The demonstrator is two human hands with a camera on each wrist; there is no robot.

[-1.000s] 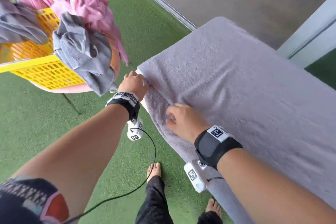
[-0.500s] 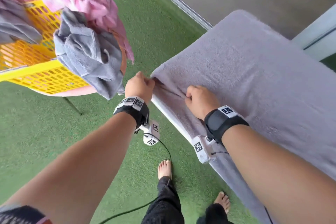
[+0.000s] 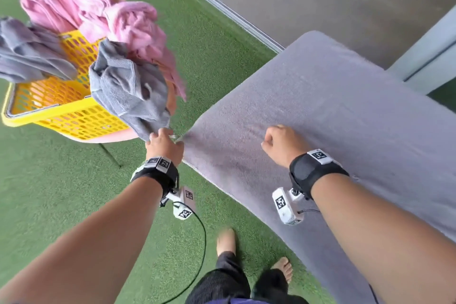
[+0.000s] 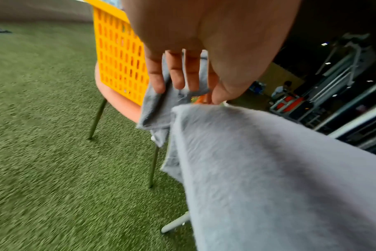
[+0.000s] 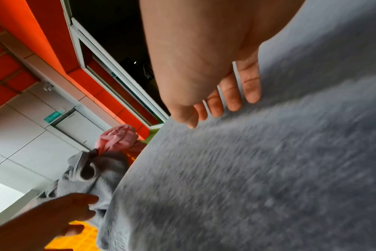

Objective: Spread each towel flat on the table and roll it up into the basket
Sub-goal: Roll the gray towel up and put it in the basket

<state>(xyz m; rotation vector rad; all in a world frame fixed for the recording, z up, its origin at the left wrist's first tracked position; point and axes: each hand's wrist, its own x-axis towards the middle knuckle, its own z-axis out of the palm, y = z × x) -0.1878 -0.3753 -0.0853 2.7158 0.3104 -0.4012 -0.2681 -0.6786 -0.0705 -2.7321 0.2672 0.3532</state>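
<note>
On green turf [image 3: 61, 192], towel-draped table [image 3: 333, 118].

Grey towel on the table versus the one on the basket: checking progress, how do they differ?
The table towel lies spread flat; the basket towel hangs crumpled over the basket rim. The table towel looks paler and lilac-tinged, the basket towel darker grey. Both are terry cloth, unrolled.

Towel [image 3: 333, 116] covers the table — basket [image 3: 61, 108] of towels stands left, apart.

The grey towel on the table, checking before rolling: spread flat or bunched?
Spread. The grey towel lies smooth across the table; left hand holds its corner.
</note>
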